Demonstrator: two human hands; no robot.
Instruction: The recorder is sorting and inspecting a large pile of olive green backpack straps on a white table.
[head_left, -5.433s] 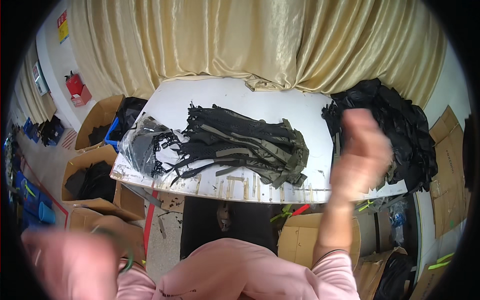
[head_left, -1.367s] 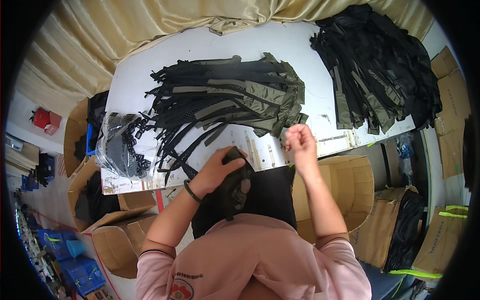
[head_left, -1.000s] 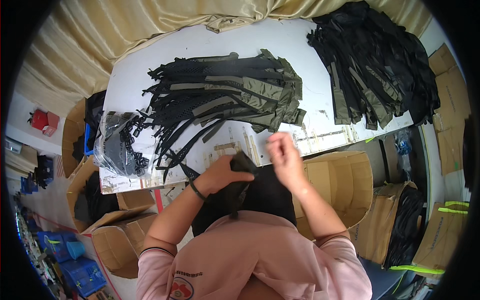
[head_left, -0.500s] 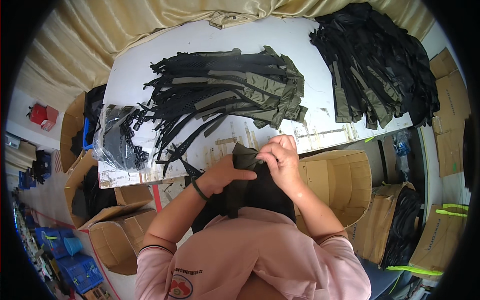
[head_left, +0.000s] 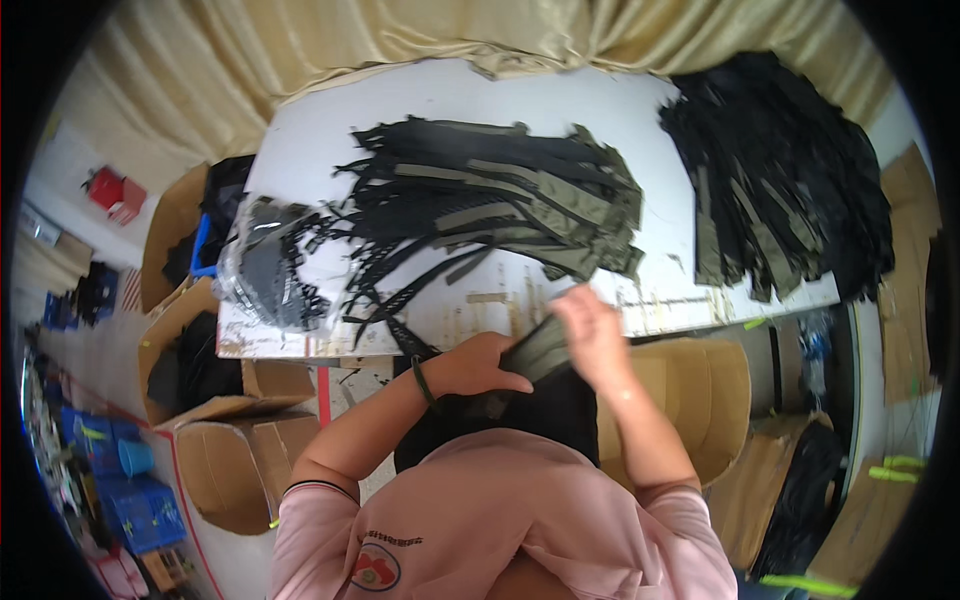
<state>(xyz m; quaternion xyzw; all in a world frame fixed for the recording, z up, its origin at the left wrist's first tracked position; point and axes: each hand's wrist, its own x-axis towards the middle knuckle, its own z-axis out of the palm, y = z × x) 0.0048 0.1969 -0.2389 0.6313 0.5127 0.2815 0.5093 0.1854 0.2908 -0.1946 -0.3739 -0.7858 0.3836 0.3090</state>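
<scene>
Above my lap, an olive-green fabric piece (head_left: 541, 352) is stretched at a slant between my two hands. Its lower end is pinched by my left hand (head_left: 468, 370), thumb pressed on top. My right hand (head_left: 594, 335), smeared by motion, closes on the upper end near the table's front edge. Black material (head_left: 470, 418) lies beneath on my lap. Just beyond, olive-and-black straps (head_left: 520, 195) with mesh parts are heaped on the white table (head_left: 400, 90). Some dark strap tails hang over the front edge beside my left wrist.
A transparent bag of black plastic buckles (head_left: 275, 275) sits at the table's left end. More dark straps (head_left: 785, 180) are piled on the right. Open cardboard boxes (head_left: 685, 400) stand below the table on both sides. A beige curtain (head_left: 380, 40) hangs behind.
My right hand has moved apart from the left, up and to the right. The olive fabric, bunched before, is now drawn out between them. The whole view has shifted slightly.
</scene>
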